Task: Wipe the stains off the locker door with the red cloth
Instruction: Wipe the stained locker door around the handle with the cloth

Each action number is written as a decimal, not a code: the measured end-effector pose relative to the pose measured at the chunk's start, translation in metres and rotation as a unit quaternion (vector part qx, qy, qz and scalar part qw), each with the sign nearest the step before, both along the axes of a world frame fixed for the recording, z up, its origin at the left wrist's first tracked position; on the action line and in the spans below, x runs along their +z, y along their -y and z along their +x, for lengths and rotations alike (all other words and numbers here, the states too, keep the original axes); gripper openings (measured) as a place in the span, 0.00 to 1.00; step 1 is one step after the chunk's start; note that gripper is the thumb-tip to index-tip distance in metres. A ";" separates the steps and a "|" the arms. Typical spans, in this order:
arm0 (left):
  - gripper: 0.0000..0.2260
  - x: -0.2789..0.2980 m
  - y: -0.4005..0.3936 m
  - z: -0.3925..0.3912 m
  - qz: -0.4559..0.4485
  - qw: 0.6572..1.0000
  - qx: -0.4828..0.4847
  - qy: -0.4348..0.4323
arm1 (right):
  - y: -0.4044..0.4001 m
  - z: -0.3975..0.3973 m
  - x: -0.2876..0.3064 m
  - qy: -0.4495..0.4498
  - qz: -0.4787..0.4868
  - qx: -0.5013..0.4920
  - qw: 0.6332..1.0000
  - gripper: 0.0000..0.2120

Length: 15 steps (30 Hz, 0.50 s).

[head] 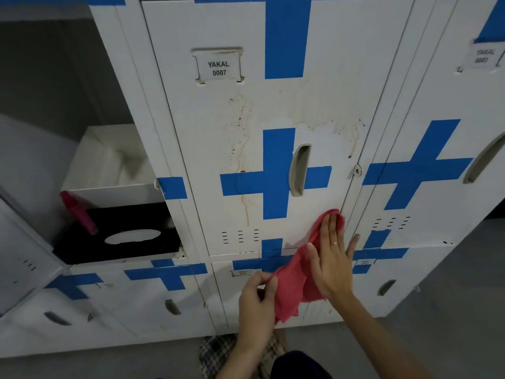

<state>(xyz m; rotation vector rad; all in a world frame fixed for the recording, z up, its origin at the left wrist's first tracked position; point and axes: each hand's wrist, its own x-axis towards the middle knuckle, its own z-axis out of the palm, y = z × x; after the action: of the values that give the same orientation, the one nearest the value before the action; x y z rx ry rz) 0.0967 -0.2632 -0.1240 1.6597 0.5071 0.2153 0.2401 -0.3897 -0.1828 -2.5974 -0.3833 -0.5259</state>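
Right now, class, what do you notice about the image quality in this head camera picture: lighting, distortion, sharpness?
Head view: wide-angle lens bows the locker door edges outward; centre evenly lit, with no glare, while the open compartment at left falls dark; the label reads sharply, but the neighbouring label near the edge is blurred; the red cloth and both hands look slightly soft.

Floor point(451, 332): grey and smooth, showing to the right of and below the lockers.
Lockers point(426, 88): a white bank with blue tape crosses, standing on the floor.
Open compartment point(90, 170): at the left, door swung out, with a white shelf across it.
Under the shelf: a black tissue box point(120, 236) lies on the compartment bottom.
On the box: a pink bottle point(78, 212) leans, tilted, against the shelf edge.
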 end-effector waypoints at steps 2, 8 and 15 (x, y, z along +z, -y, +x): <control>0.08 0.004 -0.003 0.004 0.031 0.999 -0.021 0.031 | -0.007 -0.012 -0.001 -0.037 0.107 0.033 0.993 0.34; 0.08 0.034 -0.012 0.007 0.012 0.992 -0.097 0.079 | -0.046 -0.063 0.006 -0.357 0.506 0.082 0.781 0.39; 0.05 0.046 -0.024 0.003 0.107 0.973 -0.203 0.037 | -0.058 -0.097 0.027 -0.492 0.776 0.010 0.394 0.31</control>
<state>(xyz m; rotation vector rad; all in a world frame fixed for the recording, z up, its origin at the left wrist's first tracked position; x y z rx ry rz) 0.0995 -0.2390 -0.0785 1.9182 0.0807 0.0296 0.1427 -0.3322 -0.1558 -0.5928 0.4081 0.5877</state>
